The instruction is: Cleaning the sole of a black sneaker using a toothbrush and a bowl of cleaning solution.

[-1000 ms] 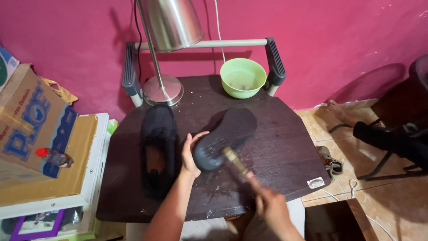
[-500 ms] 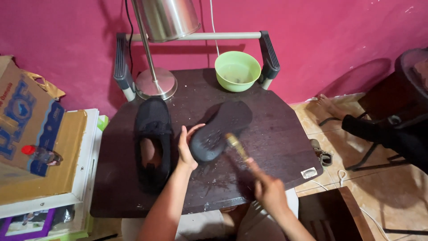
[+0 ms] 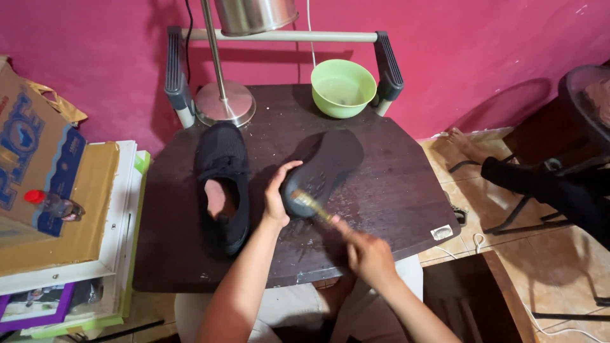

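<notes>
On the dark wooden table (image 3: 394, 190), seen from the head camera, the left hand (image 3: 277, 194) cups the near end of an overturned black shoe (image 3: 324, 170), thumb over its rounded edge and fingers curled behind it, so the grip is closed on the shoe and steadies it with the sole facing up. That shoe lies slantwise near the middle of the table, its far end pointing toward the green bowl (image 3: 343, 87) at the back. The right hand (image 3: 367, 254) is closed around the handle of a small brush (image 3: 309, 204), whose pale head touches the sole just beside the left hand's thumb; the brush runs from that spot back to the right hand, which sits lower and nearer the table's front edge. A second black shoe (image 3: 221, 184) stands upright just left of the left hand, its opening showing upward. A lamp base (image 3: 225, 103) rests at the back left of the table, and cardboard boxes (image 3: 44, 190) are stacked beside the table on the left. Damp specks mark the tabletop around the overturned shoe.
</notes>
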